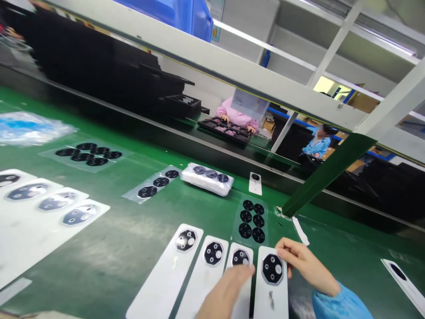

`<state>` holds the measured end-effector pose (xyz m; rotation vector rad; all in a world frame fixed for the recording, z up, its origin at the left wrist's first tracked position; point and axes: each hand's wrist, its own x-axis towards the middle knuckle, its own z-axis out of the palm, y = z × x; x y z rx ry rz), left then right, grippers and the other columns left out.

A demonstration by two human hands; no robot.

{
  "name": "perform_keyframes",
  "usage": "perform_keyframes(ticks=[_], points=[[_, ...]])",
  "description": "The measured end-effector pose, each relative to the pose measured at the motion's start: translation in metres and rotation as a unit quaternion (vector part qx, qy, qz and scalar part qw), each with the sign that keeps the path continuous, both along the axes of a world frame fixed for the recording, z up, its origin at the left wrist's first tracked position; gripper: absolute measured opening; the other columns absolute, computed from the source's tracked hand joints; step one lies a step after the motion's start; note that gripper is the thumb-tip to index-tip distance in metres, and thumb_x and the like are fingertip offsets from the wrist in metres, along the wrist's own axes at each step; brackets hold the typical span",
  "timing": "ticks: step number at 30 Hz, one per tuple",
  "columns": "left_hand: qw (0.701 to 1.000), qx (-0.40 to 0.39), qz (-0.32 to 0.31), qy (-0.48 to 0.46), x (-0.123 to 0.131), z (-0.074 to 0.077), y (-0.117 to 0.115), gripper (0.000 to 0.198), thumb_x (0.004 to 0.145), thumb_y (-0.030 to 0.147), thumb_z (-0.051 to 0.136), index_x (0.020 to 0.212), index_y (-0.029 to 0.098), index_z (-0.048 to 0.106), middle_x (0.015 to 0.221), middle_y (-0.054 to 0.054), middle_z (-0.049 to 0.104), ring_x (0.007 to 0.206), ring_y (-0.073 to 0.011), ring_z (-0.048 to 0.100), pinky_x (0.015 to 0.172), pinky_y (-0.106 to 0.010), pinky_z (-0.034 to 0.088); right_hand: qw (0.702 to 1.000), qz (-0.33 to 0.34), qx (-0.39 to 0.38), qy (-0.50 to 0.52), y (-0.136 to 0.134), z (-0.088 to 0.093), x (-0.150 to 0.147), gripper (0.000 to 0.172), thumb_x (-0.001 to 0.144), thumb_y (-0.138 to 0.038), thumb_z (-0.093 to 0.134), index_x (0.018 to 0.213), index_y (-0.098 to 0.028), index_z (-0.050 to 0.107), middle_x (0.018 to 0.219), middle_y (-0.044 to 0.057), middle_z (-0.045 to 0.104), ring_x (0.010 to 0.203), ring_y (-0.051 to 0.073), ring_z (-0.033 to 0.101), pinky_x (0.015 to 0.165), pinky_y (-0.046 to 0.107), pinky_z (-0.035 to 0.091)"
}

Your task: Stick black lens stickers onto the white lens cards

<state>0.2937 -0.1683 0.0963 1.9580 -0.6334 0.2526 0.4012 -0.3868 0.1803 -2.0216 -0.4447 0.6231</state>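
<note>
In the head view, several white phone back covers stand in a row, each with a black octagonal camera piece near its top. My right hand (307, 263) pinches the top right edge of the rightmost phone back cover (264, 297). Its black octagonal piece (272, 269) has round holes and a pale circle. My left hand (227, 290), blurred, reaches with fingers stretched over the neighbouring phone back cover (245, 294) and hides part of it. Two more, a phone back cover (197, 283) and the leftmost phone back cover (162, 279), lie to the left.
Behind the row lies a clear sheet of black pieces (252, 221). Further left are a strip of black pieces (159, 182), a wrapped stack (207, 179) and overlapping white covers (29, 230). A green-wrapped post (328, 175) rises at right. Beyond the partition, a person in pink (237, 110) handles a black tray.
</note>
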Motion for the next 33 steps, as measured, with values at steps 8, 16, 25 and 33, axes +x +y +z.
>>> perform_keyframes(ticks=[8, 16, 25, 33], points=[[0.867, -0.359, -0.032, 0.342, 0.002, 0.036, 0.070, 0.085, 0.077, 0.045, 0.067, 0.142, 0.032, 0.014, 0.133, -0.013, 0.051, 0.104, -0.0275, 0.061, 0.084, -0.040, 0.052, 0.996, 0.017, 0.088, -0.016, 0.106, 0.007, 0.006, 0.035, 0.082, -0.050, 0.055, 0.092, -0.017, 0.061, 0.071, 0.000, 0.062, 0.057, 0.013, 0.061, 0.053, 0.025, 0.049], [0.847, -0.394, 0.118, 0.337, 0.009, 0.062, 0.133, 0.078, 0.075, 0.048, 0.068, 0.137, 0.034, 0.021, 0.124, -0.008, 0.060, 0.099, -0.0281, 0.064, 0.078, -0.035, 0.056, 0.979, -0.078, -0.119, -0.149, 0.040, -0.024, 0.061, 0.026, 0.061, -0.022, 0.067, 0.086, -0.021, 0.063, 0.084, 0.000, 0.057, 0.073, 0.016, 0.054, 0.071, 0.031, 0.045], [0.824, -0.469, 0.103, 0.301, 0.031, 0.057, 0.141, 0.078, 0.076, 0.042, 0.068, 0.136, 0.029, 0.020, 0.123, -0.011, 0.059, 0.093, -0.0258, 0.066, 0.075, -0.034, 0.055, 0.949, -0.040, -0.269, -0.162, 0.024, -0.058, 0.063, 0.037, 0.052, -0.014, 0.062, 0.086, -0.029, 0.058, 0.082, -0.001, 0.057, 0.074, 0.018, 0.057, 0.063, 0.026, 0.045], [0.801, -0.487, 0.141, 0.320, 0.032, 0.059, 0.143, 0.072, 0.078, 0.037, 0.066, 0.133, 0.029, 0.022, 0.123, -0.009, 0.057, 0.091, -0.0243, 0.067, 0.073, -0.033, 0.054, 0.939, -0.032, -0.312, -0.141, 0.014, -0.071, 0.076, 0.035, 0.049, -0.013, 0.059, 0.079, -0.032, 0.055, 0.080, 0.000, 0.059, 0.075, 0.021, 0.059, 0.060, 0.026, 0.046]])
